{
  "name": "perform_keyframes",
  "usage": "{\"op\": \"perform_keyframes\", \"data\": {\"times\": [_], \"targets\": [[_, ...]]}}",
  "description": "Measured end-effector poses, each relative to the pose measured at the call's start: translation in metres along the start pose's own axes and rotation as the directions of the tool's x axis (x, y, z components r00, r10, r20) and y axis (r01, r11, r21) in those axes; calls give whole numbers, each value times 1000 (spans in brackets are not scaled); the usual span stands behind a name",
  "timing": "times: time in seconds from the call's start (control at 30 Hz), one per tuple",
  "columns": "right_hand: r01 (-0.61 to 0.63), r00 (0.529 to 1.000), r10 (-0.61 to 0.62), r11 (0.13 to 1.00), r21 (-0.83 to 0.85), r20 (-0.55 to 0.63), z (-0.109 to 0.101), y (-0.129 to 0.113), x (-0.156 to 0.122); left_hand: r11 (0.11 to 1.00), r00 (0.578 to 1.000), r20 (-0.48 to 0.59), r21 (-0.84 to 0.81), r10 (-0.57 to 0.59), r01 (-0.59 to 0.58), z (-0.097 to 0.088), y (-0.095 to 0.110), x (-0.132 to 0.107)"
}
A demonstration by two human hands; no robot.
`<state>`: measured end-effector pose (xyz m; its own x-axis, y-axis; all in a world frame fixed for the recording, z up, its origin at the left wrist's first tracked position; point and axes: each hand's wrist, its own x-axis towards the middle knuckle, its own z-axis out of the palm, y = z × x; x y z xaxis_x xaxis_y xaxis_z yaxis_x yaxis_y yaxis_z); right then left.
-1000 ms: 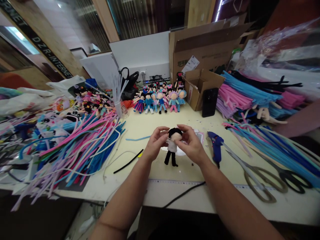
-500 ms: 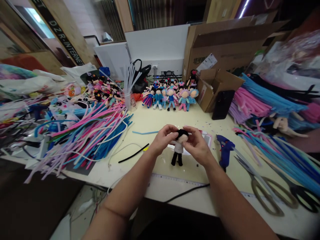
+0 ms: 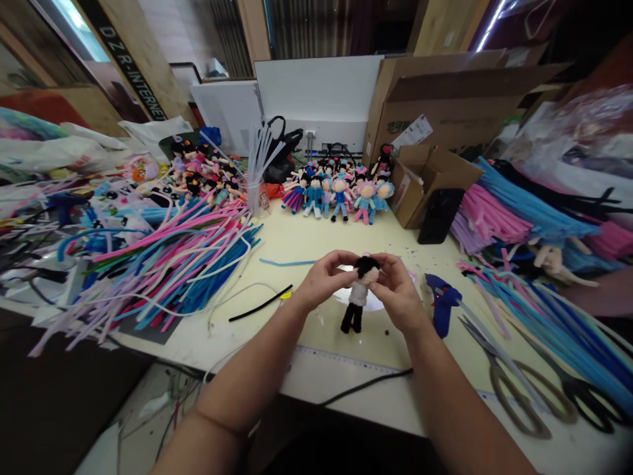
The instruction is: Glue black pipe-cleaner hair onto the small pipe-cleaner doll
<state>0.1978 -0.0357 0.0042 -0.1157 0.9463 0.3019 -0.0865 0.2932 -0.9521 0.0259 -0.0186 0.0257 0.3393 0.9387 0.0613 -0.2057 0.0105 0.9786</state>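
A small pipe-cleaner doll (image 3: 359, 294) with black hair, a pale head, a white top and black legs is held upright over the table. My left hand (image 3: 326, 280) grips it from the left, thumb and fingers at the head and shoulder. On the other side my right hand (image 3: 395, 287) pinches the head, its thumb beside the face. My fingers partly cover the doll's arms and hair. A blue glue gun (image 3: 442, 303) lies right of my right hand. Left of my left hand are a black pipe cleaner (image 3: 260, 304) and a blue one (image 3: 289, 262).
Finished dolls (image 3: 339, 198) stand in rows at the back, beside an open cardboard box (image 3: 415, 178) and a black phone (image 3: 440, 216). Bundles of coloured pipe cleaners (image 3: 198, 264) cover the left side. Large scissors (image 3: 499, 376) lie at the right. A ruler (image 3: 346, 359) runs along the front edge.
The doll has turned slightly and leans a little to the right at the head, with both hands still on it. The camera view has shifted slightly.
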Motion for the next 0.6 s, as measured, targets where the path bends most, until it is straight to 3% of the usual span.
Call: {"op": "perform_keyframes", "data": {"times": [0.6], "targets": [[3,1000,-3,999,-34,11,1,4,-1,988,1000,-19,157,16,-13,6,1,-4]]}}
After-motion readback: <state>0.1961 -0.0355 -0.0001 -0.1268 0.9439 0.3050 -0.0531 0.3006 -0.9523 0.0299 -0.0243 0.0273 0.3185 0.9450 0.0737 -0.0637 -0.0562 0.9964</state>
